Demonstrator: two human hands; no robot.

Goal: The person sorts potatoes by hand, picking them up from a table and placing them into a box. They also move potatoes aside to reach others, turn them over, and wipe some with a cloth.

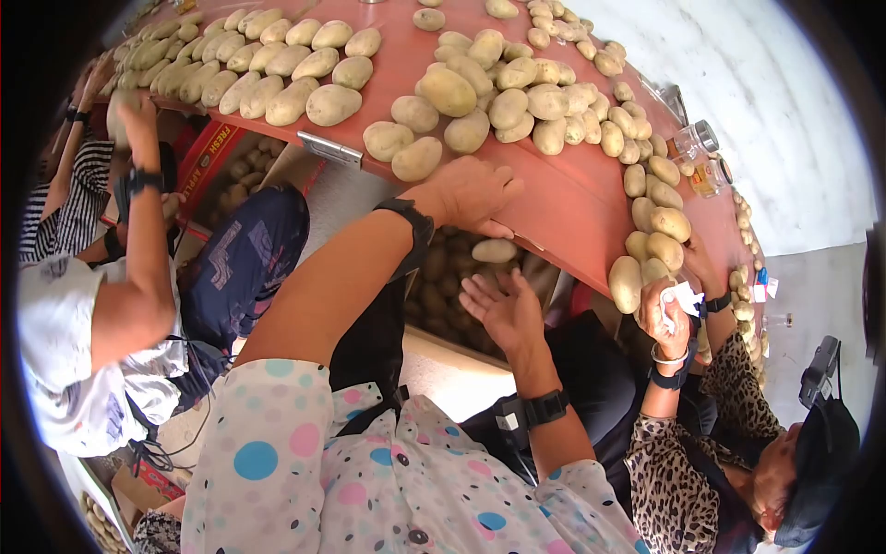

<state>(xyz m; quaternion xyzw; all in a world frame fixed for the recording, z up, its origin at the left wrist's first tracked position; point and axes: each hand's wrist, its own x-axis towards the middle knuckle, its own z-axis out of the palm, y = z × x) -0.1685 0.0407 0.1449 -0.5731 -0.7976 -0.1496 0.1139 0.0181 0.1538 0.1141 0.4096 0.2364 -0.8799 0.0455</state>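
My left hand (472,196) is over the near edge of the red table (563,217), fingers bent and thumb apart, with nothing seen in it. Close to its knuckles lies a potato (416,159) at the front of a loose heap. Lower down, my right hand (508,312) is open, palm up and fingers spread. Between my two hands a pale potato (495,250) shows just beyond the right fingertips, overlapping the box opening in this view. Below the table edge, a cardboard box (452,349) holds many potatoes in shadow.
Potatoes (286,61) stand in rows at the upper left. At right, a person's hand (666,319) holds a white cloth (681,300) near potatoes at the edge. Another person's arm (143,203) reaches in at left. Glass jars (709,175) and a metal latch (330,149) are on the table.
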